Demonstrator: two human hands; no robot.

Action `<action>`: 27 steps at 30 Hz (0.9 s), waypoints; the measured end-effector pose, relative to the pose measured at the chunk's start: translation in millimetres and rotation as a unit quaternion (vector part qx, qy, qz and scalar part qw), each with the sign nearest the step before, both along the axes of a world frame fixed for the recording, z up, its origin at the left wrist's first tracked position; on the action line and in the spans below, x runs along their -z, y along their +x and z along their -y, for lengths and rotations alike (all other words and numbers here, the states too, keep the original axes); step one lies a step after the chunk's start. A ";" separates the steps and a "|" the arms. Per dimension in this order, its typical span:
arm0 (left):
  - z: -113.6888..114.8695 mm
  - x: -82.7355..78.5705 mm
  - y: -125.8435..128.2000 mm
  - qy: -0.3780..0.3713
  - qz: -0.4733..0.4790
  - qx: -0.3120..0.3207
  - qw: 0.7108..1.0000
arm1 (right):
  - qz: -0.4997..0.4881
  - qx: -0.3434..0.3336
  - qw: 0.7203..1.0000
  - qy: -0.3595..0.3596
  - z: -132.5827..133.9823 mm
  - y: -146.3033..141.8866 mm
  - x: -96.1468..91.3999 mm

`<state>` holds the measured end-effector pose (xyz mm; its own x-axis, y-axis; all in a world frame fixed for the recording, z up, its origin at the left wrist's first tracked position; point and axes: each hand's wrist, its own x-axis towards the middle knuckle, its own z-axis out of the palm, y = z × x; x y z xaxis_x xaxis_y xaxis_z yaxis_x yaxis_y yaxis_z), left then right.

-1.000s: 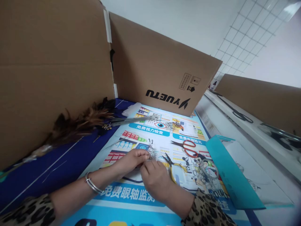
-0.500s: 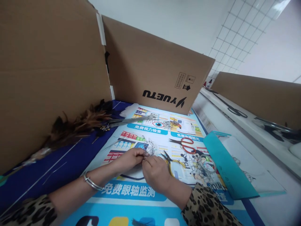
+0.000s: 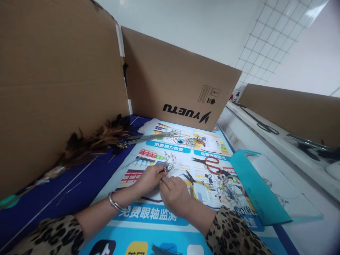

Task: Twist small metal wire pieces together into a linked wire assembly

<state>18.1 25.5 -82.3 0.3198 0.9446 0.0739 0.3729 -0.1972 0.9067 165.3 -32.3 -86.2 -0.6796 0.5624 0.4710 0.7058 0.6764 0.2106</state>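
My left hand is closed, its thumb and forefinger pinching a wire ornament of thin silvery loops with small shiny bits. The loops stand up past the fingertips. My right hand is closed too, fingers curled and their tips meeting the left fingertips just below the ornament. What the right fingers grip is hidden. Right of that hand lie pliers with yellow handles, jaws apart. Farther back are red-handled scissors. A tangle of wire pieces with a clear ring lies to the right.
Long thin wires lie at the back, beside brown feathers along the left cardboard wall. Another cardboard panel closes the far side. At the right stands a teal folder. Dark strands lie at the near edge.
My left hand has turned and shifted slightly, and the ornament's loops stand more upright and show more. The right hand has stayed nearly in place. The view has shifted a little.
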 end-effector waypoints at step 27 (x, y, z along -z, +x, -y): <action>1.6 -15.0 -14.2 -0.306 0.288 0.153 0.894 | -0.091 0.068 0.993 -0.025 -9.7 8.8 -7.9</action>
<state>3.9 23.8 -67.2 0.6455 0.7395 -0.1910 -0.1775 0.3885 0.9042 174.1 -22.6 -78.3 -0.5022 0.6685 0.5485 0.8142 0.5792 0.0396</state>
